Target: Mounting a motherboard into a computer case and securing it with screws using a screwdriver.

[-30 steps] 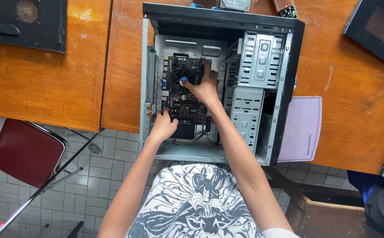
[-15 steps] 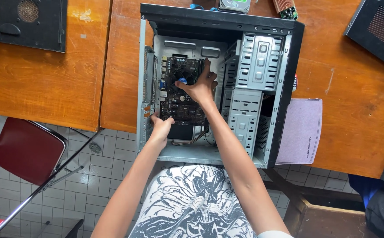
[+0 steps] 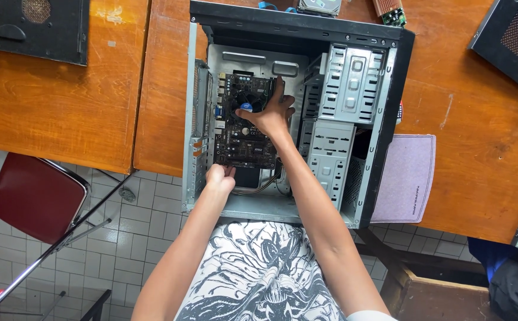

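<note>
- Open computer case point(image 3: 383, 119) lies on its side on the tabletop point(image 3: 63, 113), near edge overhanging the tiled floor point(image 3: 134, 238). Motherboard point(image 3: 244, 128) sits inside, against the case's left wall.
- Right hand point(image 3: 271, 116) spread over the board's right edge by the cooler fan point(image 3: 248, 101), fingers open and pressing, not wrapped round anything.
- Left hand point(image 3: 220, 176) at the board's near-left corner, fingers curled onto its edge; a full grip cannot be told.
- Judgement: handle the board by its edges only, keep it level, keep palms off the fan, mind the cable bundle point(image 3: 259, 184) just nearer than the board.
- Drive cage point(image 3: 345, 101) right of the board.
- Tabletop is scratched orange wood; black side panel point(image 3: 30, 30) well left of the case, purple mat point(image 3: 407, 178) just right.
- Red folding chair point(image 3: 33, 196) on the floor, left of the case.
</note>
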